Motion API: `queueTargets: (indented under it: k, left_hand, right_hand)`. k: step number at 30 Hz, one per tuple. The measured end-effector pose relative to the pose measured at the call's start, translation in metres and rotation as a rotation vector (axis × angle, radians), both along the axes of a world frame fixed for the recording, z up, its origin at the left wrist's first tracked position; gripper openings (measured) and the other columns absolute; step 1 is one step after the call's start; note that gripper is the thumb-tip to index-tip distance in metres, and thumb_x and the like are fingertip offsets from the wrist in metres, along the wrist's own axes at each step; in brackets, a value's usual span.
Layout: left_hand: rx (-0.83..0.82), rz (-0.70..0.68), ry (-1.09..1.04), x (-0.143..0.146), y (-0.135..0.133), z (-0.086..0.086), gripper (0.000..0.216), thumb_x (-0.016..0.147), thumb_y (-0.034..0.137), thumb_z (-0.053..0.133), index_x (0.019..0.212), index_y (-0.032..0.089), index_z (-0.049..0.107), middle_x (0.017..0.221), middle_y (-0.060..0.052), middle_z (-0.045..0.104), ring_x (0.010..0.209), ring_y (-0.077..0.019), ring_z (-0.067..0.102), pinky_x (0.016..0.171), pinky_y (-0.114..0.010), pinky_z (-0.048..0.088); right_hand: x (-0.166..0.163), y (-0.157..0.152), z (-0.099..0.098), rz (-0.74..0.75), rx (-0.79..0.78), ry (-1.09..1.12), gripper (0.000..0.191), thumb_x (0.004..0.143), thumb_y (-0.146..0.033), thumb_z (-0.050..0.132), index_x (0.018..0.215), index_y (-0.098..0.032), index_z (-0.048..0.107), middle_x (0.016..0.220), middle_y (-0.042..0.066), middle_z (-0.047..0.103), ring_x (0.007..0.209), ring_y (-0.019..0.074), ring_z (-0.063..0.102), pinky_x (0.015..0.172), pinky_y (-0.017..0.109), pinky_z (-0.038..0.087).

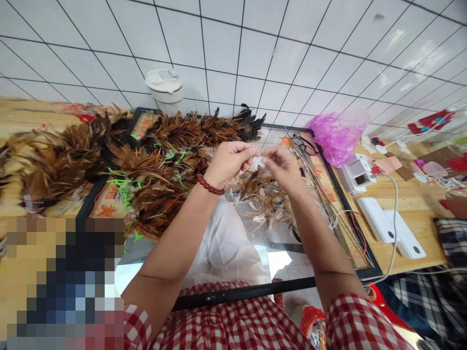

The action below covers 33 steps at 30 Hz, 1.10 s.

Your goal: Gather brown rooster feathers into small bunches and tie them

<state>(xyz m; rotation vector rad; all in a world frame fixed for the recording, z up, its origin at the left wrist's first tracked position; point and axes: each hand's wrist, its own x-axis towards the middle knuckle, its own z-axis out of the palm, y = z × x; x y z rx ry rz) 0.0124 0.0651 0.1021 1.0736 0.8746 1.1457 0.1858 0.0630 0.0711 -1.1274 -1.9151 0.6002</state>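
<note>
My left hand (pixel 230 161), with a red bead bracelet (pixel 209 185) on its wrist, and my right hand (pixel 281 165) meet above a glass-topped table (pixel 255 253). Both pinch a small pale piece (pixel 257 161) between their fingertips; what it is I cannot tell. Right below the hands lies a small heap of loose brown feathers (pixel 268 199). Large bundles of brown and black feathers (pixel 153 160), tied with green strings, cover the table to the left.
A white lidded cup (pixel 166 88) stands at the back. Glasses (pixel 304 144) and thin rods (pixel 321 194) lie on the right. A pink plastic bag (pixel 337 133), white devices (pixel 390 226) and a cable sit on the wooden bench. Another person's plaid sleeve (pixel 450 233) is at far right.
</note>
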Motion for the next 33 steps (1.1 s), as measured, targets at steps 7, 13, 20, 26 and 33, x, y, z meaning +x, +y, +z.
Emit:
queueTargets:
  k: [7,13,20,26,33]
  left_hand:
    - [0.030,0.147,-0.121,-0.023,-0.003,0.022,0.018,0.075,0.025,0.075,0.068,0.013,0.065,0.054,0.002,0.055,0.044,-0.0050,0.051,0.045,-0.017,0.043]
    - [0.070,0.151,-0.141,-0.027,-0.016,0.035,0.017,0.078,0.024,0.072,0.069,0.012,0.064,0.055,0.002,0.054,0.044,-0.0039,0.050,0.045,-0.015,0.041]
    - [0.073,0.184,-0.148,-0.031,-0.021,0.042,0.015,0.082,0.022,0.068,0.070,0.013,0.064,0.056,0.002,0.054,0.047,-0.0043,0.051,0.046,-0.015,0.042]
    - [0.159,0.167,-0.161,-0.033,-0.017,0.041,0.017,0.082,0.024,0.067,0.069,0.014,0.067,0.056,0.002,0.054,0.044,-0.0024,0.047,0.044,-0.015,0.039]
    - [0.162,0.158,-0.158,-0.030,-0.017,0.040,0.015,0.079,0.024,0.070,0.068,0.014,0.067,0.055,0.002,0.055,0.043,-0.0037,0.047,0.042,-0.016,0.039]
  right_hand:
    - [-0.009,-0.033,-0.022,0.335,0.088,-0.679,0.039,0.084,-0.018,0.059,0.122,-0.025,0.062,0.127,0.010,0.058,0.113,0.0254,0.049,0.090,0.040,0.036]
    - [-0.006,-0.030,-0.023,0.220,0.154,-0.797,0.018,0.089,-0.019,0.051,0.091,-0.022,0.069,0.115,0.008,0.066,0.106,0.0245,0.052,0.084,0.038,0.030]
    - [0.014,-0.086,-0.004,0.188,0.109,-0.866,0.029,0.090,-0.022,0.051,0.117,-0.021,0.062,0.110,0.010,0.066,0.097,0.0231,0.054,0.081,0.036,0.031]
    - [0.030,-0.090,-0.027,0.310,0.091,-0.991,0.030,0.088,-0.017,0.052,0.113,-0.027,0.065,0.130,0.006,0.057,0.110,0.0239,0.049,0.084,0.038,0.032]
    - [0.037,-0.046,-0.011,0.012,0.082,-1.037,0.026,0.089,-0.014,0.049,0.102,-0.021,0.070,0.116,0.011,0.063,0.105,0.0257,0.049,0.087,0.040,0.030]
